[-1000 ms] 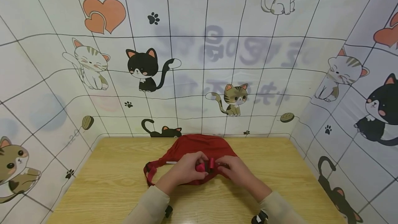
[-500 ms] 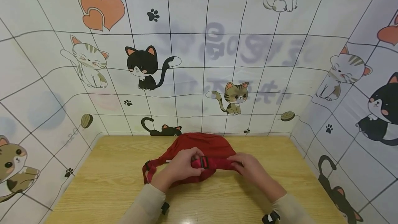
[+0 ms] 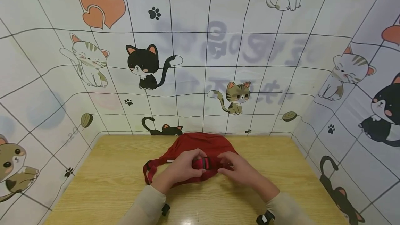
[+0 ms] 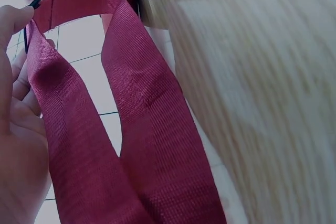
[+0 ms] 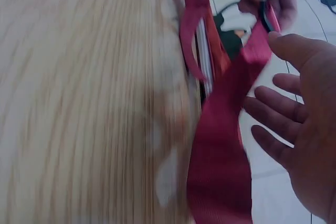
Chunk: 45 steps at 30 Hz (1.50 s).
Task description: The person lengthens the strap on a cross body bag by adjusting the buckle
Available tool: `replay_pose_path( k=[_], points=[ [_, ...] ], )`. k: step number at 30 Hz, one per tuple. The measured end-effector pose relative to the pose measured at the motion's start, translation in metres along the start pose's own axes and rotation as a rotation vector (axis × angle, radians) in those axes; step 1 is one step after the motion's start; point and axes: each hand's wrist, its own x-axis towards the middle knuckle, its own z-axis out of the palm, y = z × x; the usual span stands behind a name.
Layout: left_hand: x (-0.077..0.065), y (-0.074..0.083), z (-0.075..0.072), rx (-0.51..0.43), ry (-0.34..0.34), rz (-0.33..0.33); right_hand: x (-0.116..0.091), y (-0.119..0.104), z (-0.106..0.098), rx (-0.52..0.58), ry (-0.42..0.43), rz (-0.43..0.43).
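A red fabric bag (image 3: 204,143) lies near the back of the table, its webbing strap drawn up in front. My left hand (image 3: 182,167) pinches the strap at a black slide buckle (image 3: 205,163). Just right of the buckle is my right hand (image 3: 242,171), thumb and index finger apart. Seen from the right wrist, the right thumb is close to the black buckle (image 5: 266,18), and several fingers are spread beside the hanging red strap (image 5: 223,140). The left wrist view shows two lengths of strap (image 4: 144,93) running down past the left palm (image 4: 23,135).
The wooden table (image 3: 118,169) meets a cloth wall (image 3: 193,51) printed with a grid and cartoon cats. A strap loop (image 3: 148,169) with another black fitting lies at the bag's left end. Side walls stand left and right.
My right hand first drew the strap out rightward from the buckle, then let it go and came back left toward the buckle. My left hand keeps hold of the buckle.
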Motion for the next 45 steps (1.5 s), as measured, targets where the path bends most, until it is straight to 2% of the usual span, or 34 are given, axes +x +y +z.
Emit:
replay_pose_path(
  k=[2, 6, 13, 16, 22, 31, 37, 42, 45],
  points=[
    [0.000, 0.001, 0.001, 0.002, -0.011, -0.003, 0.004, -0.005, 0.005, 0.014, 0.004, -0.024],
    [0.001, 0.004, 0.002, -0.008, -0.027, -0.005, 0.011, -0.015, 0.015, -0.027, 0.033, -0.079],
    [0.000, 0.005, 0.002, -0.047, -0.043, -0.019, 0.013, -0.022, 0.023, -0.207, 0.091, -0.174],
    [-0.002, 0.001, 0.002, -0.044, -0.058, -0.027, 0.012, -0.021, 0.022, -0.244, 0.109, -0.217],
    [-0.006, -0.005, -0.001, -0.072, -0.109, -0.048, 0.011, -0.016, 0.021, -0.230, 0.117, -0.281],
    [-0.004, 0.000, -0.004, -0.050, -0.121, -0.033, 0.012, -0.016, 0.019, -0.195, 0.151, -0.400],
    [0.001, 0.008, -0.003, -0.033, -0.135, -0.001, 0.013, -0.021, 0.019, -0.239, 0.145, -0.413],
    [0.000, 0.008, -0.003, -0.053, -0.146, -0.017, 0.012, -0.023, 0.019, -0.259, 0.156, -0.416],
    [-0.004, 0.005, -0.004, -0.030, -0.153, -0.024, 0.010, -0.022, 0.017, -0.256, 0.174, -0.402]
  ],
)
